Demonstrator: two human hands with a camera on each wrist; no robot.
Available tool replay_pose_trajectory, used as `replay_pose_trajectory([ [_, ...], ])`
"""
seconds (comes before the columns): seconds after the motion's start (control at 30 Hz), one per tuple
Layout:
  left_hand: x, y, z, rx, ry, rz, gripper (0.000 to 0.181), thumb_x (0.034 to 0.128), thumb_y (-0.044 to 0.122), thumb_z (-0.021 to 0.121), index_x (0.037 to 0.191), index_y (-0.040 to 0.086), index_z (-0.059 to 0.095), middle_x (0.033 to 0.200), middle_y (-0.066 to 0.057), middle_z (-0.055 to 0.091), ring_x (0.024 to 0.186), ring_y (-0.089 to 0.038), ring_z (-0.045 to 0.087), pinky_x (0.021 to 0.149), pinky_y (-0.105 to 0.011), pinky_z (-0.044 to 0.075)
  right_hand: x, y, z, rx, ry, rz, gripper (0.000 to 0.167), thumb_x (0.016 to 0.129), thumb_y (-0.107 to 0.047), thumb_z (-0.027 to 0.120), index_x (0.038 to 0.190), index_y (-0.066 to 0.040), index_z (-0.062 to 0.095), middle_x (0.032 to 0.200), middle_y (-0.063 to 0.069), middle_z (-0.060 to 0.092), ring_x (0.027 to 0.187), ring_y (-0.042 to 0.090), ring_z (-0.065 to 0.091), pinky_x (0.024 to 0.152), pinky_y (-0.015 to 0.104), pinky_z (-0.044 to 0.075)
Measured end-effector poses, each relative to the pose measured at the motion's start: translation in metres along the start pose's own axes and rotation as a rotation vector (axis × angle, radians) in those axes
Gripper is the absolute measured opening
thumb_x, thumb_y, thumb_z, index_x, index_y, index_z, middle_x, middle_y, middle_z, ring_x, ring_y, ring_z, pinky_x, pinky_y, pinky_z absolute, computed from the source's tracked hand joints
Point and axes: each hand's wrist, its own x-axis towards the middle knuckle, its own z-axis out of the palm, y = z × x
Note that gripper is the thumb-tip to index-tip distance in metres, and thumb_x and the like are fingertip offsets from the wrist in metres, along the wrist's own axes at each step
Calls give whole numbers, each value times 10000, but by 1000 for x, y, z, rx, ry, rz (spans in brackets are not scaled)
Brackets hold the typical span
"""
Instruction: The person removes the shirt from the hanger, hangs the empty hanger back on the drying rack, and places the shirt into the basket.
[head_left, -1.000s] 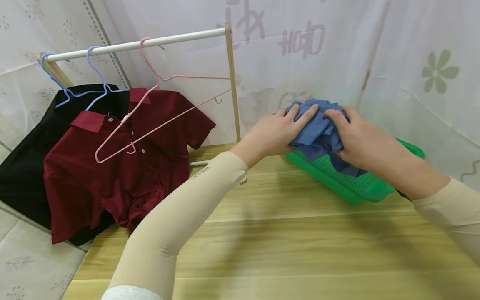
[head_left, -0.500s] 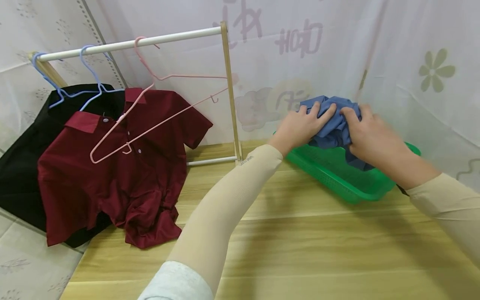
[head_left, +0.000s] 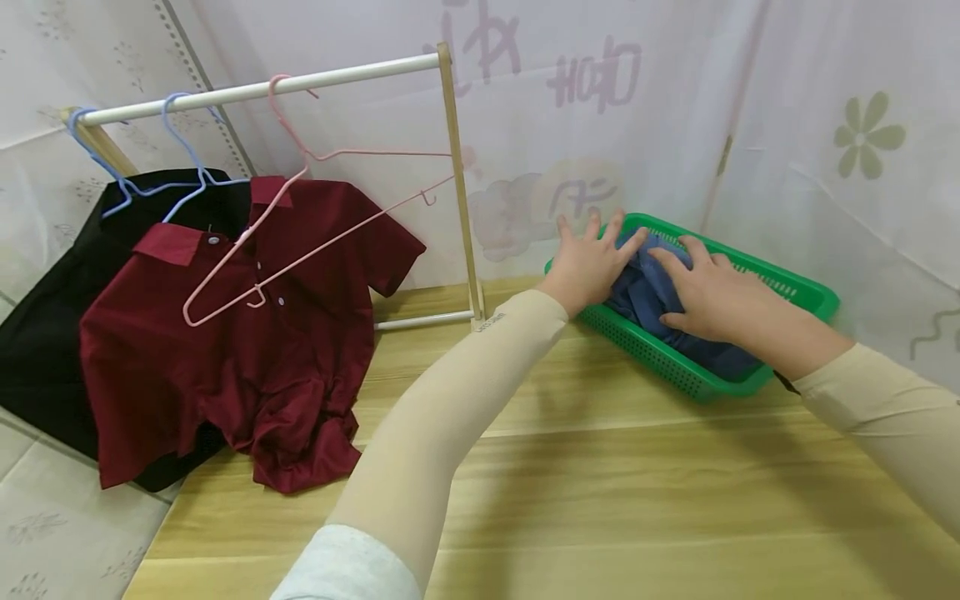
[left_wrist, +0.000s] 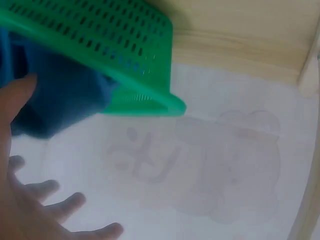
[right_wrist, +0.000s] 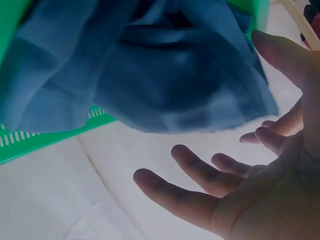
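Left grip point(head_left: 588, 265) and right grip point(head_left: 712, 300) are both loosely splayed. Between and below them, cloth point(head_left: 647, 290) lies in the basket point(head_left: 651, 355).

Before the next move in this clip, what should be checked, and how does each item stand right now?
1. Blue cloth inside the green basket: ok.
2. Cloth smoothed flat: not ok, it lies bunched.
3. Left hand and right hand not gripping the cloth: ok, both open.
4. Anything beneath the cloth: cannot tell, hidden.
5. Pink hanger on the white rail, bare: ok.
6. Maroon shirt apart from the basket: ok.
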Motion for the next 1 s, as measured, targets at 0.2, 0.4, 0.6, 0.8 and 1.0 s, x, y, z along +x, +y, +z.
replay_pose_trajectory([
  [0.2, -13, -19, -3, -14, -53, 12, 953, 1035, 709, 468, 1699, 377, -131, 1821, -22, -45, 1684, -277, 128, 1227, -680, 356, 2, -1, -12, -13, -6, -11, 1017, 970, -367, 767, 1699, -116, 104, 1668, 412, 85, 1344, 732, 364, 852, 842, 475],
  [0.4, -32, -54, -8, -148, -63, 1, 896, 1038, 651, 530, 1720, 370, 22, 1819, -24, 57, 1677, -299, 156, 1219, -696, 354, 5, -2, -33, -3, -10, -14, 999, 998, -383, 716, 1704, -126, 59, 1683, 389, 60, 1344, 697, 377, 807, 776, 508],
  [0.6, -54, -85, -11, -276, -87, 5, 880, 1034, 612, 573, 1721, 327, 102, 1809, -68, 103, 1666, -336, 183, 1231, -701, 334, 6, -12, -54, -10, 12, -48, 979, 1017, -428, 682, 1714, -145, 54, 1701, 383, 58, 1351, 704, 383, 878, 818, 475],
  [0.8, -83, -110, -18, -315, -51, -12, 829, 1041, 567, 587, 1709, 286, 184, 1787, -101, 186, 1647, -343, 225, 1242, -696, 318, 5, -29, -74, -31, 0, -75, 959, 1033, -451, 654, 1719, -162, 49, 1721, 362, 20, 1375, 685, 361, 904, 828, 453],
  [1.0, -107, -139, -27, -328, -35, -40, 796, 1053, 520, 591, 1704, 269, 208, 1778, -99, 219, 1641, -355, 246, 1243, -671, 341, 7, -49, -97, -50, 36, -124, 940, 1041, -467, 635, 1722, -180, 53, 1732, 347, 41, 1393, 662, 366, 923, 809, 457],
])
